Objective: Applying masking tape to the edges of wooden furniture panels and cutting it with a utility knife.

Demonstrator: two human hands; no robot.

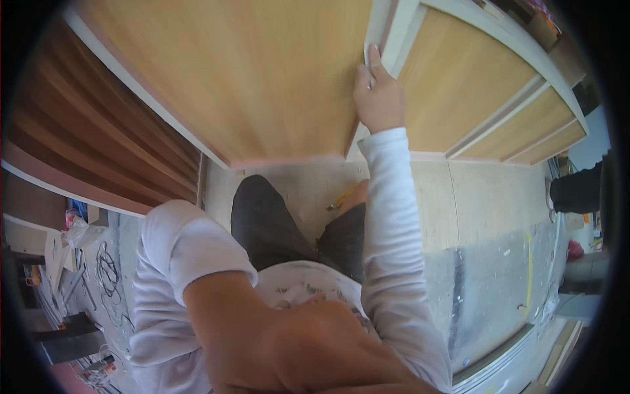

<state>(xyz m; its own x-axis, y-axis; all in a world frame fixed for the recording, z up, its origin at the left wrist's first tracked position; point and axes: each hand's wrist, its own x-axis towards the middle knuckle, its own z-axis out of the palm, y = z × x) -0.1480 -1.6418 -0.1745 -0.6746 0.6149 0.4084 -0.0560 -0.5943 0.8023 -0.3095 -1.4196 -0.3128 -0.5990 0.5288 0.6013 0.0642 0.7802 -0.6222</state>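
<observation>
Cabinet [249, 79], right hand [382, 102] at frame [401, 39]; left hand [315, 348] blurred, near lens; both grips unclear; legs [260, 213] below, cable [105, 269] on floor [489, 282]

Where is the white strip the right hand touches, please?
In the head view, the white strip is at the top, right of centre, between two tan panels, at the right hand.

The wide fisheye camera is sitting on the person's head, as the left one of a side-by-side pair, and is looking steeply down past the shirt front [308, 271] and dark trouser legs [259, 210] toward the floor [485, 217]. On the far side it is taking in the wooden panels [230, 79] and the right hand [380, 98], while the left arm [226, 305] is passing very near the lens. Straight edges are bending toward the dark rim at left and right.
</observation>
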